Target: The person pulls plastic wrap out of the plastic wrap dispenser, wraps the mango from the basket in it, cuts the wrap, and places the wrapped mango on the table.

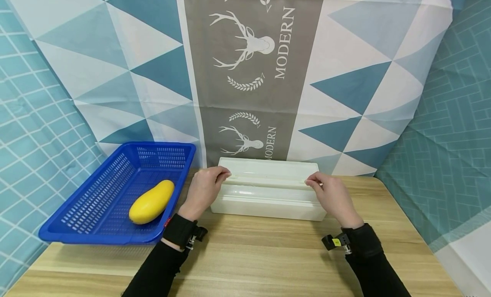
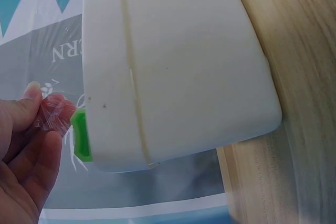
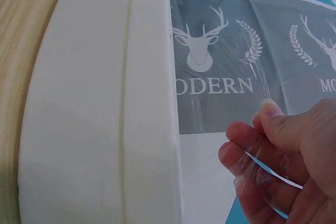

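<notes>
A long white cling film dispenser [image 1: 264, 208] sits on the table by the back wall. My left hand [image 1: 203, 189] is over its left end and pinches a bunched corner of clear cling film [image 2: 55, 113] between thumb and fingers. At the right end, my right hand [image 1: 334, 197] pinches the film's other side, and clear film [image 3: 254, 169] lies across its fingers. A green piece [image 2: 82, 136] sticks out from the dispenser's edge beside the left fingers. The film stretched between the hands is too transparent to trace in the head view.
A blue plastic basket [image 1: 82, 239] stands at the left of the table with a smooth yellow fruit or squash [image 1: 151, 202] in it. Wood-grain tabletop [image 1: 264, 258] extends in front of the dispenser. A patterned cloth [image 1: 245, 96] hangs close behind.
</notes>
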`<action>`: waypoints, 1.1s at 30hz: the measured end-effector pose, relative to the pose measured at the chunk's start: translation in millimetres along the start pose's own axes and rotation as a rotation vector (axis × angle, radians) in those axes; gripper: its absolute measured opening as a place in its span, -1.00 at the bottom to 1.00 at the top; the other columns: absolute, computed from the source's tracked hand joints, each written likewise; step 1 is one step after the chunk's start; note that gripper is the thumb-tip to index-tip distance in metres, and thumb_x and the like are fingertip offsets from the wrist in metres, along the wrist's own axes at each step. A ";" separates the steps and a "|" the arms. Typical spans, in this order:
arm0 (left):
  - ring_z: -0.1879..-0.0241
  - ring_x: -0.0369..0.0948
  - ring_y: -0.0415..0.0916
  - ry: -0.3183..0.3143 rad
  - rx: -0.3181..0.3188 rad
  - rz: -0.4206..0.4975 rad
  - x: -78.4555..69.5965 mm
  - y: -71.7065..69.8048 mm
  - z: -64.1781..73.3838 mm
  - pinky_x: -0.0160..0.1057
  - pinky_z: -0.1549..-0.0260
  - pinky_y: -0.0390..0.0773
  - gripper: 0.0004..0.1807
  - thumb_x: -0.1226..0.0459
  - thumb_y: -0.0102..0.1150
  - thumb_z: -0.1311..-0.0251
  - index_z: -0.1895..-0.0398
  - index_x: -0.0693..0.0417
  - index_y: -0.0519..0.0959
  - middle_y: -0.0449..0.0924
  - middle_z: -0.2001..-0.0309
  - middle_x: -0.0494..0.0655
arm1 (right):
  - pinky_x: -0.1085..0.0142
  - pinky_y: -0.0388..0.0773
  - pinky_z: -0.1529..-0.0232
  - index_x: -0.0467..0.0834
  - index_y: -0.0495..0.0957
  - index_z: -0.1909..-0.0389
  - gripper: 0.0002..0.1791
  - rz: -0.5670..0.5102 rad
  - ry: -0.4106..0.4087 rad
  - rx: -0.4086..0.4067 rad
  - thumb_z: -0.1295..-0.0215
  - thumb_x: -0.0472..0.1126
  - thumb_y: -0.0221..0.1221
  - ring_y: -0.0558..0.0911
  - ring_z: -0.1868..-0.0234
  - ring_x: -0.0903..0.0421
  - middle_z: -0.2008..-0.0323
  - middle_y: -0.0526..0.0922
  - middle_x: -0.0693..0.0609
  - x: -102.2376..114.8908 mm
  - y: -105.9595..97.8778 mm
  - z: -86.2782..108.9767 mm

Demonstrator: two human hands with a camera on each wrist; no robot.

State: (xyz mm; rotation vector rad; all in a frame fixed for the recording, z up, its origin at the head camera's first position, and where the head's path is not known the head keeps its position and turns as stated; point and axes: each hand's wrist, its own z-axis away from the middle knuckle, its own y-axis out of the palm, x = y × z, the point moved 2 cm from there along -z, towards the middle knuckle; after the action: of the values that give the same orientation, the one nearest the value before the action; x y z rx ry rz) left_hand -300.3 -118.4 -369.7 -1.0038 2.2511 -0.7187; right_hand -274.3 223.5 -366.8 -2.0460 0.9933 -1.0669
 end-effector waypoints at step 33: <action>0.43 -0.30 0.54 0.064 -0.083 0.010 -9.3 -13.8 -5.4 -0.35 0.35 0.51 -0.88 0.19 0.13 -0.18 0.32 -0.01 0.64 0.62 0.40 -0.20 | 0.24 0.32 0.46 0.00 0.56 0.26 -0.84 0.012 -0.079 -0.096 -0.29 -0.04 0.08 0.41 0.51 0.20 0.43 0.59 0.07 11.8 -15.2 3.6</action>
State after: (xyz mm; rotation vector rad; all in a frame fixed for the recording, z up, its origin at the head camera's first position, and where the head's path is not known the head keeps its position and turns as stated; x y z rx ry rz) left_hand -292.1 -117.7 -354.2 -1.0218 2.3565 -0.6665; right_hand -261.6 222.3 -352.0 -2.1394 1.0331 -0.9415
